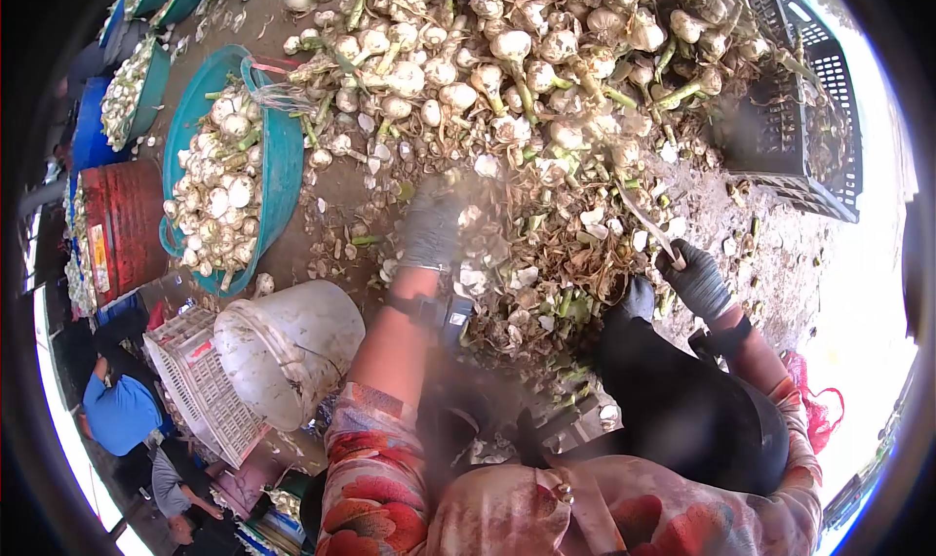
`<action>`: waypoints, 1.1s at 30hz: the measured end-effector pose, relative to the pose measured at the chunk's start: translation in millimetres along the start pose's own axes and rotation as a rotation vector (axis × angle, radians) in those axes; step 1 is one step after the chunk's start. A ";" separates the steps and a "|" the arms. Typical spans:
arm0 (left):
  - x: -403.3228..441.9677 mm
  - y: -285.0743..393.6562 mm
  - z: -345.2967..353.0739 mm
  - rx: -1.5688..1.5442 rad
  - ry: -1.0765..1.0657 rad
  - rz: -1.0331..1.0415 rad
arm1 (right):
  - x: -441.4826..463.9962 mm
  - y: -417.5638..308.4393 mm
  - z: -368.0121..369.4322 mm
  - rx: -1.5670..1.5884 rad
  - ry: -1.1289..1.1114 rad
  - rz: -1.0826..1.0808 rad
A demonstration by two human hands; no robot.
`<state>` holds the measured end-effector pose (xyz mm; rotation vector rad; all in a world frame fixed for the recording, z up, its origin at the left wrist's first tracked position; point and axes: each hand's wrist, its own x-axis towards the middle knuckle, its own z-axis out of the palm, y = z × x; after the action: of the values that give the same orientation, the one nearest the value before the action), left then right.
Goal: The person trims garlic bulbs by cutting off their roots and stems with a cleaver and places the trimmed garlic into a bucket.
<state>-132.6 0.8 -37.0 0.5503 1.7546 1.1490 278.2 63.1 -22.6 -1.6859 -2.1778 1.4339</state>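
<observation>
My left hand [432, 226], in a grey glove, is over the litter of stems and peelings at the centre; its fingers are blurred and I cannot make out what they hold. To the right, my right hand [697, 278], also gloved, is closed on a knife [643, 213] whose thin blade points up and left toward the garlic. A large heap of garlic bulbs [512, 47] with stalks lies beyond both hands. Cut stems and dry leaves [575, 254] cover the ground between them.
A teal tub [283, 166] of trimmed bulbs stands at the left, near a red bucket [122, 226], a white bucket [292, 346] and a white crate [200, 385]. A black crate [795, 146] lies at the upper right. Other people [122, 410] are at the lower left.
</observation>
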 end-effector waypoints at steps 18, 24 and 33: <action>62.7 55.0 -127.2 0.933 0.494 0.470 | 15.0 -33.7 -0.2 -0.167 -0.060 0.197; 30.3 185.5 -222.7 1.389 1.082 0.730 | 25.5 -52.9 8.7 -0.209 -0.124 0.092; 181.0 -30.3 -201.4 1.203 0.544 0.102 | 15.2 -32.2 2.4 -0.170 -0.080 0.154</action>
<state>-389.8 31.5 -121.8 1.0834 2.8577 0.1488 246.8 73.9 -9.7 -1.9222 -2.3180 1.4081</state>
